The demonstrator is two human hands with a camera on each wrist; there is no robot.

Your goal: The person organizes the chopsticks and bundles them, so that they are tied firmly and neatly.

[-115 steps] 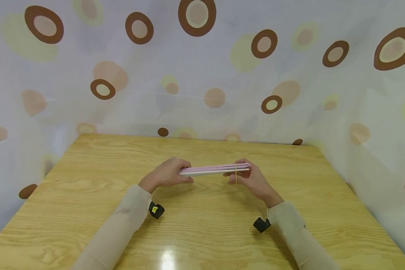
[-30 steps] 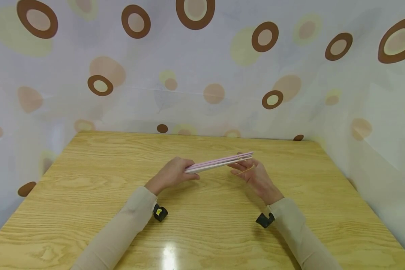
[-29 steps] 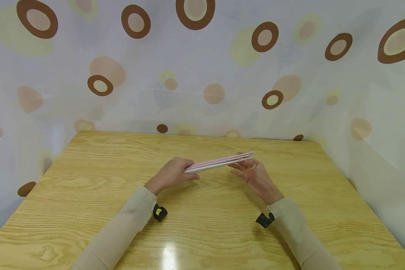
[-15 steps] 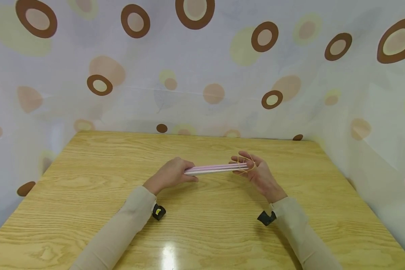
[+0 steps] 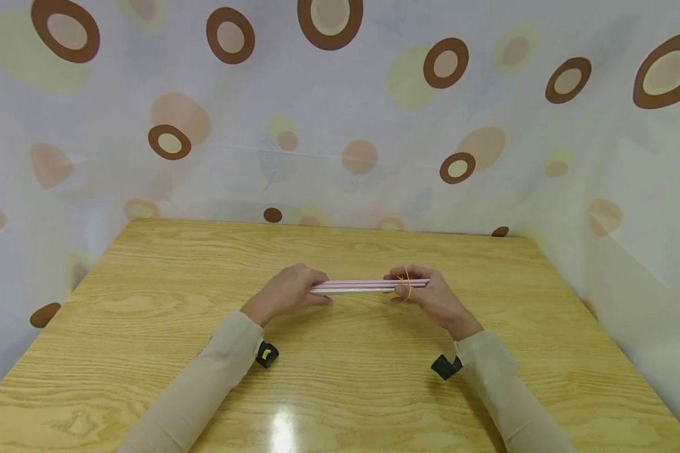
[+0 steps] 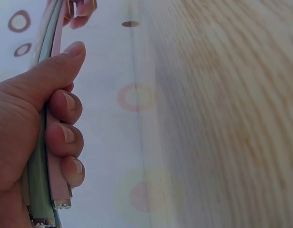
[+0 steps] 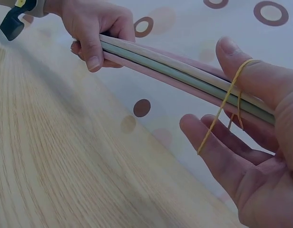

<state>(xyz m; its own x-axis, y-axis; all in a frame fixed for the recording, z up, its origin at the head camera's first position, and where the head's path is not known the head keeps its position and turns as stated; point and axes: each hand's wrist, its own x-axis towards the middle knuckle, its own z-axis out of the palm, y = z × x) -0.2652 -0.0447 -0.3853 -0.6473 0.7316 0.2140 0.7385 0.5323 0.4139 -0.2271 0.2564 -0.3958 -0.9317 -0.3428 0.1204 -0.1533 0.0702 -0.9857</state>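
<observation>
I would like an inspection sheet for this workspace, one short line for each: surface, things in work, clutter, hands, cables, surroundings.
Surface: wood-grain table, with a bright reflection near the front.
Job's things: bundle of slim pink, white and green sticks, held above the table; yellow band crossing it near one end.
Clutter: nothing seen on the table.
Left hand: grips one end of the bundle.
Right hand: at the other end, band stretched over thumb and fingers.
Cables: nothing seen.
Surroundings: pale backdrop with brown, peach and yellowish ovals.
</observation>
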